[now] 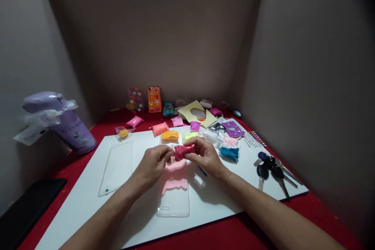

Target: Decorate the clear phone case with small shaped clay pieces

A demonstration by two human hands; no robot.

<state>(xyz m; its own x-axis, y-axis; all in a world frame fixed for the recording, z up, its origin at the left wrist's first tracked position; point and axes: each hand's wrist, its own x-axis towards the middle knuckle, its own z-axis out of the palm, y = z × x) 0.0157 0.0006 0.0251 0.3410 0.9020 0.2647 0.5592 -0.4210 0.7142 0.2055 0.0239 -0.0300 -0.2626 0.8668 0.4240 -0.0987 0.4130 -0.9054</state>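
Between my hands is a small plastic packet of red modelling clay [181, 151], raised just above the white board. My right hand [207, 159] is closed round its right side, thumb in front. With its fingertips pinched together, my left hand [152, 161] grips the clear plastic at the packet's left end. Below them lies a clear phone case [175, 205], its upper part covered by a layer of light pink clay [174, 177] with a wavy lower edge. To the left rests another clear phone case [117, 168].
Behind my hands lie several clay packets, among them orange [170, 136] and blue [229, 153]. Keys [272, 170] lie on the board's [79, 207] right. A purple wrapped bundle [68, 125] stands left; decorated phone cases [154, 99] lean at the back wall.
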